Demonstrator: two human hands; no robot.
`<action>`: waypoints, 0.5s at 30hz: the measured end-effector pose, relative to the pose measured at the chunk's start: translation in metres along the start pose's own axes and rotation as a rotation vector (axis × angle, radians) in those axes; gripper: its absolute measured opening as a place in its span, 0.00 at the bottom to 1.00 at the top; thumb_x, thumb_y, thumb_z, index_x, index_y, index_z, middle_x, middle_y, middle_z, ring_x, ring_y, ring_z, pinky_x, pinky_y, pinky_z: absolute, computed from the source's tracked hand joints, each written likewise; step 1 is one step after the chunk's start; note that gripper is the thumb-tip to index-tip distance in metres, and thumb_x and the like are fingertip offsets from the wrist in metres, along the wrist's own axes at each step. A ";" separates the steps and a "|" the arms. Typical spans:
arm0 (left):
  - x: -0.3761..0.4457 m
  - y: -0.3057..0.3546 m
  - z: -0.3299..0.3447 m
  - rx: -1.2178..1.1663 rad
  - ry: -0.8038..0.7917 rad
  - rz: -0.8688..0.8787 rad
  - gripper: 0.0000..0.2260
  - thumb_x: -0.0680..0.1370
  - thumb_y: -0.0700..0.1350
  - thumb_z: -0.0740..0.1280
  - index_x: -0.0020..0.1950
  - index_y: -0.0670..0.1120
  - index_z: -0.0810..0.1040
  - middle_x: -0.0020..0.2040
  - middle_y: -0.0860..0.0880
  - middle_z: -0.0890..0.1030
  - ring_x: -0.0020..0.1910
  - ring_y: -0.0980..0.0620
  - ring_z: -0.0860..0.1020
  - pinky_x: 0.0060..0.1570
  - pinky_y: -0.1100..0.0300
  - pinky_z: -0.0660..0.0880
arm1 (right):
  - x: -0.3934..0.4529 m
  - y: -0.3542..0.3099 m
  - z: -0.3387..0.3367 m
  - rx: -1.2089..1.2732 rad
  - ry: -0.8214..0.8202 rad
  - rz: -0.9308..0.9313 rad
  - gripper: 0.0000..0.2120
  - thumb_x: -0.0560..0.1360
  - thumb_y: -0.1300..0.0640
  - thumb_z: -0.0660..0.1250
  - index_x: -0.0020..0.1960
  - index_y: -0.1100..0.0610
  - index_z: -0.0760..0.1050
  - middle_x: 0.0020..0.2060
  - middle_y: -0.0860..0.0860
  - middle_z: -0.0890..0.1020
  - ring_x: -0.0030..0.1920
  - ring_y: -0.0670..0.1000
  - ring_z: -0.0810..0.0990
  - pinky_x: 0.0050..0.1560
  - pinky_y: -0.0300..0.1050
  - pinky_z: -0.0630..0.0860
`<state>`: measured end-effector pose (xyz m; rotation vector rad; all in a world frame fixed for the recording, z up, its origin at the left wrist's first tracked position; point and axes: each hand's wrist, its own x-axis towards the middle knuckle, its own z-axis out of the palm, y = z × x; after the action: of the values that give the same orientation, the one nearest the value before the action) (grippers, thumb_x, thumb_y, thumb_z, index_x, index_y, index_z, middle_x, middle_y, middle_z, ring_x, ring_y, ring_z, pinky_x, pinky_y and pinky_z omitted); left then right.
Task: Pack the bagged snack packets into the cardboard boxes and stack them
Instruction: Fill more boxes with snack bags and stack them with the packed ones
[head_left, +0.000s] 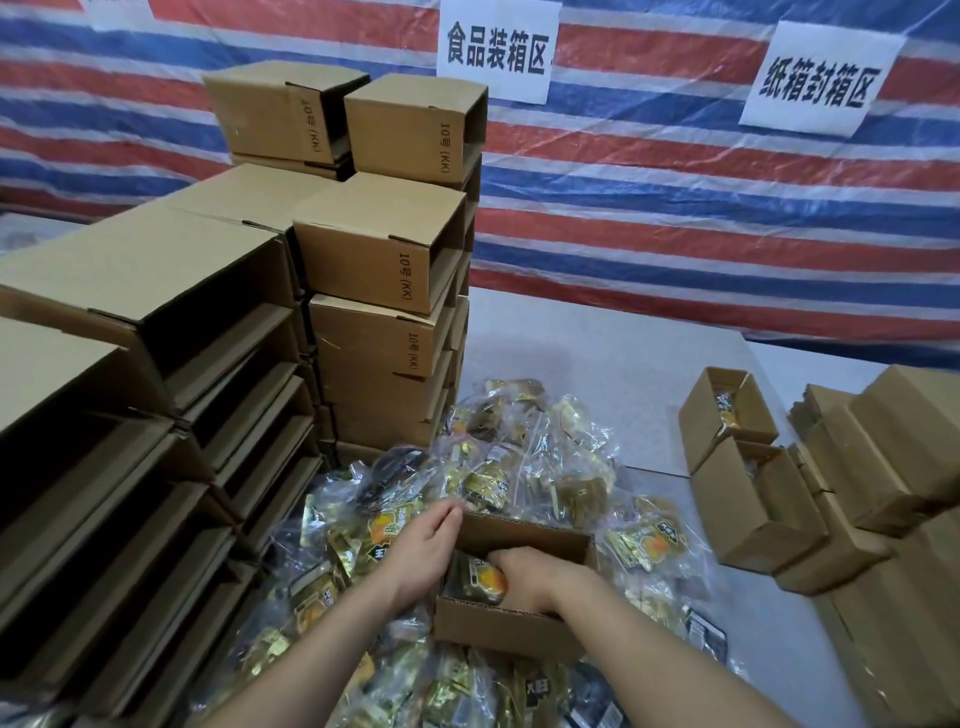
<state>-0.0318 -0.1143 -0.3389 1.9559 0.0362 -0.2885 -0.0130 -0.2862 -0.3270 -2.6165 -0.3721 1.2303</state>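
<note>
Striped red, white and blue tarp (675, 208) hangs across the top of the frame, with two paper signs (496, 49) pinned to it. Below it I see a pale surface (597, 338). Stacks of empty boxes (363, 249) fill the left side, and a row of boxes (753, 467) sits at the right edge, the farthest one showing a packet inside.

Low in the centre, an open box (511, 623) rests on a heap of bagged packets (519, 467). My left hand (421, 556) curls round the box's left wall, steadying it. My right hand (535, 574) is down inside the box, fingers curled onto a packet (475, 579) that lies against the left inner wall; I judge it is pressing or seating that packet, though whether it grips it firmly I cannot tell.

The step in hand looks like filling this box. I'd say it is barely started, since bare cardboard shows along the far inner wall. Next, the right hand should come out and take another bag from the heap, while the left keeps the box from tipping on that loose, slippery pile.
</note>
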 end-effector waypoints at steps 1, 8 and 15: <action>0.000 -0.002 0.000 -0.006 0.004 0.001 0.09 0.86 0.49 0.57 0.53 0.55 0.77 0.49 0.52 0.79 0.48 0.59 0.76 0.41 0.74 0.69 | 0.000 0.001 -0.001 0.064 -0.010 0.011 0.29 0.73 0.49 0.72 0.71 0.55 0.69 0.63 0.53 0.78 0.61 0.54 0.78 0.63 0.50 0.75; 0.003 -0.007 0.002 -0.073 0.002 -0.020 0.11 0.85 0.48 0.58 0.49 0.57 0.78 0.47 0.53 0.80 0.43 0.62 0.76 0.38 0.73 0.71 | -0.016 0.006 -0.018 0.085 0.104 -0.051 0.14 0.78 0.42 0.65 0.56 0.49 0.79 0.51 0.47 0.82 0.48 0.49 0.81 0.46 0.43 0.76; -0.001 -0.008 0.003 -0.041 0.010 -0.037 0.10 0.85 0.51 0.57 0.55 0.57 0.79 0.51 0.54 0.81 0.49 0.58 0.77 0.48 0.63 0.74 | 0.003 -0.004 0.012 0.136 -0.159 0.146 0.28 0.82 0.41 0.51 0.71 0.58 0.71 0.69 0.56 0.74 0.63 0.53 0.74 0.59 0.44 0.67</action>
<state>-0.0344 -0.1140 -0.3477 1.9178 0.0842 -0.2998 -0.0215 -0.2805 -0.3352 -2.4753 -0.1199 1.4611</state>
